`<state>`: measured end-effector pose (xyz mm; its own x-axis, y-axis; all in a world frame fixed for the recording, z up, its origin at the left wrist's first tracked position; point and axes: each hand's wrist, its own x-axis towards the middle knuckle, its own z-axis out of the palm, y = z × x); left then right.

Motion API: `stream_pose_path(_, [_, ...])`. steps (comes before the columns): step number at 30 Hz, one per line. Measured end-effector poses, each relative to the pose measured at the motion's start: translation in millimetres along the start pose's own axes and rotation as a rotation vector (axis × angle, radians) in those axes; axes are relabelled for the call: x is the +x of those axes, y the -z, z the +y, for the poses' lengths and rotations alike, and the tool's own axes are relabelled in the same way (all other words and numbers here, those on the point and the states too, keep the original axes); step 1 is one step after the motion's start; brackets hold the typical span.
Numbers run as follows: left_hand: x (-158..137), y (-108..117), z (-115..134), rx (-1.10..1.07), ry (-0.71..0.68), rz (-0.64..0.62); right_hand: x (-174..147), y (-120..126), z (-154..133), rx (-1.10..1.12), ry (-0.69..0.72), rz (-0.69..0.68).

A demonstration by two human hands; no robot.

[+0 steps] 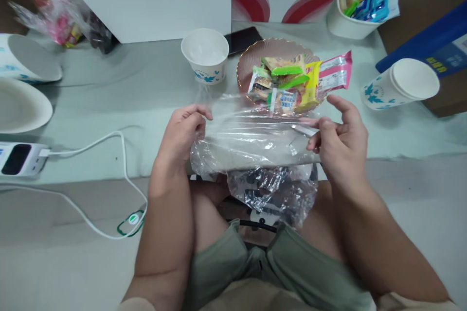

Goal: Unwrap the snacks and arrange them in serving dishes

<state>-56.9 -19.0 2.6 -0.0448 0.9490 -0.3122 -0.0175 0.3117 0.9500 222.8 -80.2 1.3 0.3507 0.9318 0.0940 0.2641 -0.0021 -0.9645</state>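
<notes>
A see-through plastic bag (251,143) is stretched between my two hands, over the table's front edge. Its crumpled lower part hangs above my lap. My left hand (184,131) pinches the bag's left side between thumb and curled fingers. On the other side, my right hand (343,143) grips the bag with thumb and fingers, its index finger raised. A thin white strip shows beside the right fingertips; I cannot tell what it is. Just behind the bag, a pink scalloped plate (251,60) holds several wrapped snacks (288,80), partly covered by the film.
Behind the plate lies a dark phone (244,40). A paper bowl (205,56) stands left of it, stacked paper cups (401,82) lie at right. A white tub (352,24) holds snack packets. At left are a power strip (22,159) with a white cable and more paper bowls (32,58).
</notes>
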Motion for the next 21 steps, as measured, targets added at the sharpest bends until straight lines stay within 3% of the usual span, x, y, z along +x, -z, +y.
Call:
stream_pose_path(4, [1,0,2,-0.061,0.007,0.071,4,3,4,0.087,0.089,0.086])
stream_pose_path(6, [1,1,1,-0.083,0.026,0.068,5,3,3,0.149,0.065,0.093])
stream_pose_path(11, [2,4,-4,-0.110,0.023,0.010,-2,3,-10,0.174,-0.175,-0.195])
stream_pose_path(13, [2,4,-6,-0.108,0.028,-0.004,-4,3,-15,0.168,-0.213,-0.244])
stream_pose_path(17, [5,2,-9,-0.027,0.029,0.053,-1,4,-19,0.227,-0.174,-0.112])
stream_pose_path(21, [8,3,-14,0.088,-0.066,0.066,5,4,-19,0.243,-0.153,0.052])
